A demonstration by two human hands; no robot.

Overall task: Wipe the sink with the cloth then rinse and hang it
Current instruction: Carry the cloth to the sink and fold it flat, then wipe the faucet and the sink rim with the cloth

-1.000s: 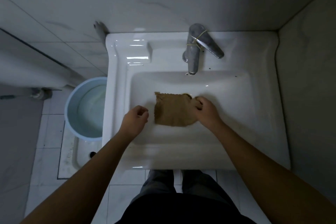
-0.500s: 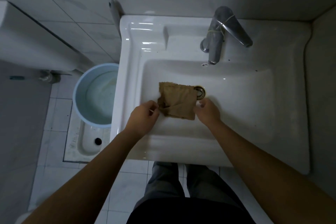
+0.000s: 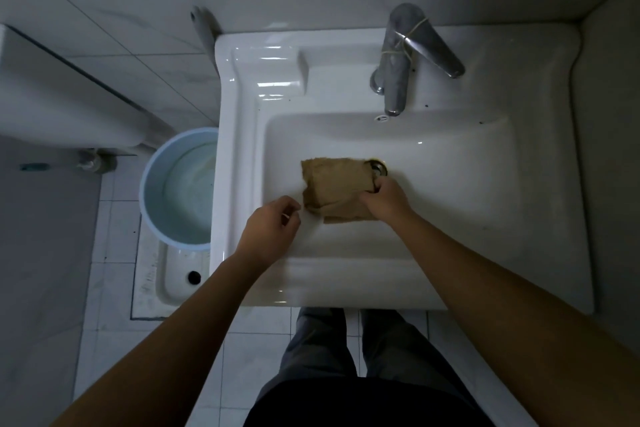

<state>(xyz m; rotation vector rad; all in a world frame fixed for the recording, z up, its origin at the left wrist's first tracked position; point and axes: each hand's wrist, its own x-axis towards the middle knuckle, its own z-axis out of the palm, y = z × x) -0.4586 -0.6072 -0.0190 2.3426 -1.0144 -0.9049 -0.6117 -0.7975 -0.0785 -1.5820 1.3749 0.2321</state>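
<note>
0.5 seconds ago the left hand (image 3: 268, 230) was pinching the near-left corner of the brown woven cloth (image 3: 334, 185). It has now let go and hangs just beside that corner, fingers loosely curled and holding nothing. The cloth has gone from a flat sheet 1 second ago to a folded pad, so the folding looks finished and wiping can probably begin. The pad lies on the floor of the white ceramic sink (image 3: 450, 253), its far-right edge overlapping the round metal drain (image 3: 379, 168). The right hand (image 3: 384, 199) grips the pad's right side, fingers curled over the fabric, the cloth stretching away to its left. No water shows at the chrome tap (image 3: 398, 55).
</note>
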